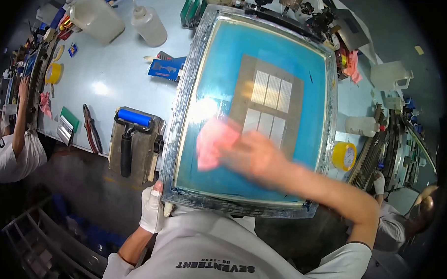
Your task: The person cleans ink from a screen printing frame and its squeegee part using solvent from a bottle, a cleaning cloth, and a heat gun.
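Observation:
A screen printing frame [248, 205] with a blue mesh lies before me, and a grey panel of pale rectangular windows shows in the mesh. My right hand [260, 155], bare and blurred by motion, is closed on a pink cloth [214, 141] over the left half of the mesh. The cloth looks pressed against the mesh. At the frame's near left corner my left hand [153, 208], in a white glove with bare fingertips, grips the edge. Its thumb lies along the side; the other fingers are mostly hidden.
Left of the frame are a blue roller [134, 117] on a worn block, pliers [91, 127], a green-and-metal scraper [67, 126] and a squeeze bottle [149, 27]. Yellow tape [344, 156] and a white bottle [363, 126] stand on the right. Co-workers are at both sides.

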Demonstrator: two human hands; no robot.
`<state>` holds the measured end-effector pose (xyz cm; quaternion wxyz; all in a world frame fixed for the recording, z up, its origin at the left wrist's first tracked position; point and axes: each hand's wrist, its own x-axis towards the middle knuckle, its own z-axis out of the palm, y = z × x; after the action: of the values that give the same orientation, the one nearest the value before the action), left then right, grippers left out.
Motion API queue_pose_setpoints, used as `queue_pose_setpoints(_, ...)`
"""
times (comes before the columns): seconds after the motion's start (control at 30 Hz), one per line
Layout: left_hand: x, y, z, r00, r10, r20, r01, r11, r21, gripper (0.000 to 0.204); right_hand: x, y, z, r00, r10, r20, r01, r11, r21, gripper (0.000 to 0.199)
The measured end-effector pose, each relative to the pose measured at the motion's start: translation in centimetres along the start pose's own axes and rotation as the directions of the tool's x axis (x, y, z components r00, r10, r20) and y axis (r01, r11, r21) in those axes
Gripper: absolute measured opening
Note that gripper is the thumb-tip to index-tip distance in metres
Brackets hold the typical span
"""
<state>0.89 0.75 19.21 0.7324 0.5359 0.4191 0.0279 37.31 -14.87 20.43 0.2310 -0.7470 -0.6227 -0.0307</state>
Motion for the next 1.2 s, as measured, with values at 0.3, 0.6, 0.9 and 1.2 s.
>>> queue_pose_setpoints(0.3, 0.3, -0.1, -0.1, 1.000, -0.020, -0.006, 0.020, 0.999, -0.038, 0.056, -3.1, -1.8, 0.3, 0.999, -0.021, 0.040, 0.022, 0.999, -0.034, 0.043)
queue_pose_setpoints(0.6, 0.7, -0.1, -0.4, 1.000, 0.028, 0.004, -0.028, 1.000, 0.007, 0.062, -7.2, -4.1, -2.6, 0.996, 0.039, 0.079, -0.031, 0.994, -0.103, 0.030)
queue_pose_setpoints(0.9, 1.6, -0.7, -1.4, 0.998, -0.069, -0.004, 0.069, 0.997, 0.019, 0.057, -9.7, -4.1, -2.0, 0.967, 0.240, 0.084, -0.244, 0.969, 0.048, 0.031)
queue_pose_setpoints(1.2, 0.1, 1.0, -0.7, 0.996, 0.061, 0.062, -0.063, 0.998, 0.022, 0.064, -19.7, -9.1, -15.6, 0.419, 0.792, 0.443, -0.771, 0.054, 0.634, 0.021)
